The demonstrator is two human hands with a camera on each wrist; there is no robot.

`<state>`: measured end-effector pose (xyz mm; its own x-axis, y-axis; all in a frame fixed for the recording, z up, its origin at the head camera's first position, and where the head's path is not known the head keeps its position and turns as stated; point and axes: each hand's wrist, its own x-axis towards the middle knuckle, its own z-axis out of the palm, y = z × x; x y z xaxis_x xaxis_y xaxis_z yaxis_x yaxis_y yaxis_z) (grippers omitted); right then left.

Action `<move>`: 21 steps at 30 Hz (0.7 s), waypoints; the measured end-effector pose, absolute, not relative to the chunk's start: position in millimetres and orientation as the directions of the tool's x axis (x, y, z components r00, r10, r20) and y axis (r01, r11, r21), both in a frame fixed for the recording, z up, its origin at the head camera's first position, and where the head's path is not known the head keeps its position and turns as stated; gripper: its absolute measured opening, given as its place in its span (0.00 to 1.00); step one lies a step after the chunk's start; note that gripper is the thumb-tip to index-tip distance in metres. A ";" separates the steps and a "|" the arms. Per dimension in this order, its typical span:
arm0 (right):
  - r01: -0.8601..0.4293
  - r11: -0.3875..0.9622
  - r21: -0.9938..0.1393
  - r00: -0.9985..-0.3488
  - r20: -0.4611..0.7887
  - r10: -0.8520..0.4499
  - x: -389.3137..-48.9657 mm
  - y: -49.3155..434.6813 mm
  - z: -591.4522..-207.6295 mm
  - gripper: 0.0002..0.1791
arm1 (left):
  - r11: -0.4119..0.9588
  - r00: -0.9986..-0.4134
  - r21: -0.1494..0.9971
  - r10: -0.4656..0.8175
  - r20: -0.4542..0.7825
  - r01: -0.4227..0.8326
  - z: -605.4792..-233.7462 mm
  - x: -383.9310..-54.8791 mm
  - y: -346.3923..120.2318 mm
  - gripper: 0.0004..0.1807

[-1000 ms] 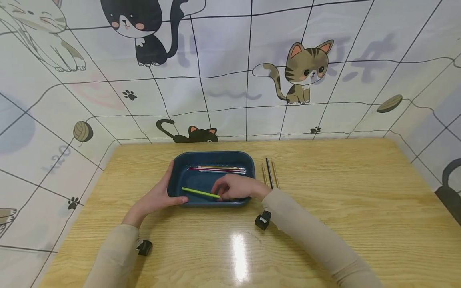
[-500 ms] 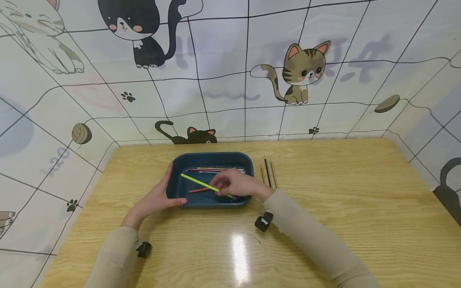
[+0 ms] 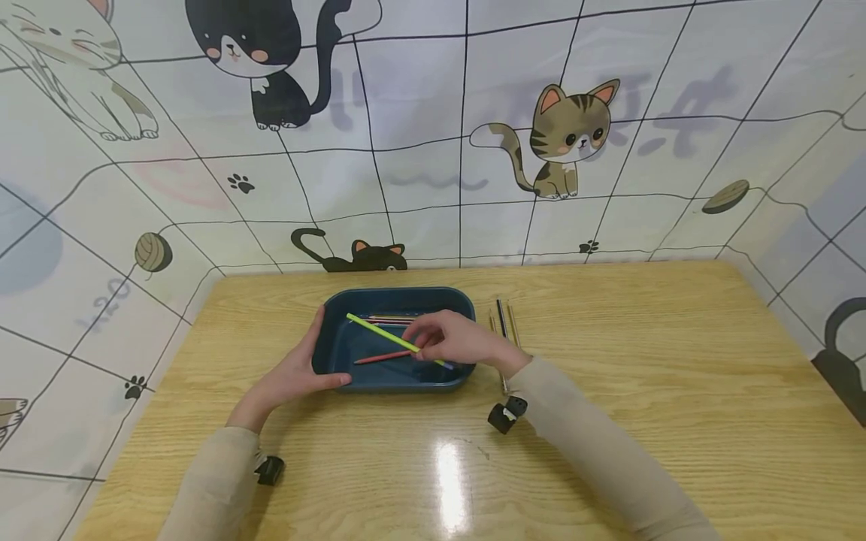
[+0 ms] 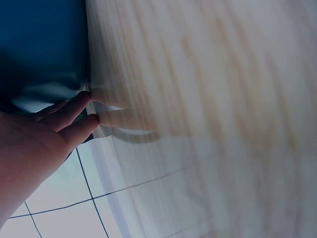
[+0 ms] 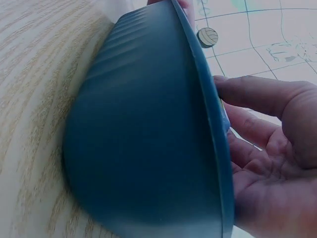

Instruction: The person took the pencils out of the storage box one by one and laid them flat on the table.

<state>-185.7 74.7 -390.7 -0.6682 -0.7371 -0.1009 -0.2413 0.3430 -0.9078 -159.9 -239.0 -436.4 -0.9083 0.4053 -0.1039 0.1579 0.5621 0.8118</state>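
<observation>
In the head view a dark blue tray [image 3: 399, 383] stands on the table. My left hand [image 3: 298, 368] holds its left front corner, thumb along the front rim and fingers round the outside. Over the tray my right hand [image 3: 449, 338] pinches a yellow-green pencil [image 3: 379, 332], which slants with its far end to the left. A red pencil [image 3: 382, 358] lies on the tray's bottom beneath it. Several pencils [image 3: 392, 321] lie together along the back, partly hidden by the right hand. The tray's outer wall [image 5: 143, 119] fills much of the right wrist view.
Right of the tray, several slim pencils [image 3: 502, 319] lie on the wooden table [image 3: 622, 376], partly covered by the right wrist. A cat-patterned wall covering [image 3: 419, 150] rises behind the table.
My right hand has lifted the yellow-green pencil from low in the tray, slightly rightward and back, and it now slants more. The red pencil has come into view. The left hand stays put.
</observation>
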 end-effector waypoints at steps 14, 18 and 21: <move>-0.239 0.292 -0.926 -0.701 -0.044 -0.712 -184.5 92.3 -391.1 0.17 | 0.546 -0.909 0.824 0.405 -0.101 0.152 -436.3 -158.9 -239.1 0.67; -0.228 0.305 -0.925 -0.729 -0.045 -0.683 -181.9 99.5 -389.0 0.18 | 0.548 -0.908 0.822 0.407 -0.098 0.157 -437.0 -159.3 -239.3 0.67; -0.217 0.326 -0.920 -0.755 -0.053 -0.653 -180.4 104.6 -388.5 0.19 | 0.551 -0.908 0.819 0.408 -0.096 0.161 -437.8 -159.7 -239.2 0.67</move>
